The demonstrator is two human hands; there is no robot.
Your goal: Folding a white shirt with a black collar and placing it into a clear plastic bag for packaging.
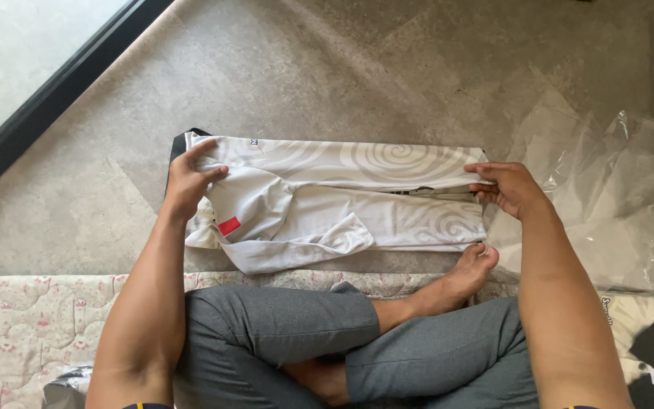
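Fingers of my left hand (pixel 188 184) pinch the collar end of the white shirt (pixel 342 204) on the floor, while my right hand (pixel 510 189) clamps the opposite hem. I judge the fold half done; next calls for doubling it over evenly. Clear plastic bags (pixel 607 204) lie at right (apparently empty, though glare obscures them).

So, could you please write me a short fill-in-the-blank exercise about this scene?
1. Both hands hold a folded white ____ with pale swirl patterns.
2. The small tag on the garment near the left hand is ____.
3. The clear plastic bags lie beyond the ____ hand.
4. The person's trousers are ____.

Missing words: garment; red; right; grey
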